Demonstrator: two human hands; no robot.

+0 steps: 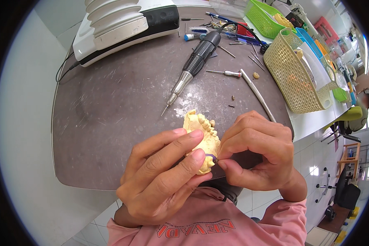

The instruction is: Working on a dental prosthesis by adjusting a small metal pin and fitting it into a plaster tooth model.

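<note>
My left hand (pixel 160 172) is closed round a pale yellow dental cast (pixel 204 135) with a row of teeth, held over the front of the dark work mat. A purple band (pixel 209 156) marks its lower part. My right hand (pixel 256 151) pinches at that band with thumb and forefinger, on or beside a small dark piece (pixel 215 160) too small to name. Beyond the cast lies a black-and-silver rotary handpiece (pixel 199 55), its tip toward me. A long silver instrument (pixel 258 94) and a small screwdriver (pixel 232 73) lie right of it.
A white machine with a bellows hose (pixel 115 26) stands back left. Scattered tools and burs fill the back middle. A cream basket (pixel 293 82), green tray (pixel 266 22) and blue tray (pixel 309 41) sit at the right. A person (pixel 358 115) is at the far right, beside chairs.
</note>
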